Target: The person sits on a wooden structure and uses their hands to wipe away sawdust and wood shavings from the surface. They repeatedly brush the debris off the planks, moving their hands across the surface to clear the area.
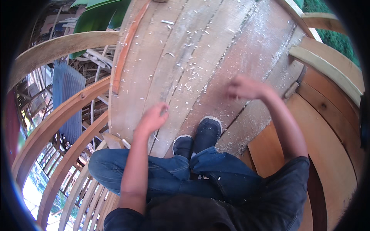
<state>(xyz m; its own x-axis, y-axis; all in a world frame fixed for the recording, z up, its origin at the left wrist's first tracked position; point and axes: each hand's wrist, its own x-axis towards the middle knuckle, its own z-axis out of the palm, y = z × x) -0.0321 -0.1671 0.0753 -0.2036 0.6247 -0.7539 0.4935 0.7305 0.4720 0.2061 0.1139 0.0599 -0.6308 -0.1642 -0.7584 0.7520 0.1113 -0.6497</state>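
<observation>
My left hand (154, 118) hovers above the plank floor (160, 82), in front of my left knee. Its fingers are curled in toward the thumb; whether something small sits between them is hidden. To the right and farther forward, my right hand (245, 87) is over the planks too, smeared by motion, with its fingers pointing left and down. Pale wood shavings (195, 71) lie scattered over the boards around both hands. Between my arms are my dark shoes (208, 133), resting on the planks.
Curved wooden ribs (61, 111) rise along the left, with a blue corrugated sheet (68, 102) and piled timber beyond. An orange-brown strip (129, 48) runs along the floor's left side. Wide curved boards (320, 127) and a pale beam (327, 67) stand at the right.
</observation>
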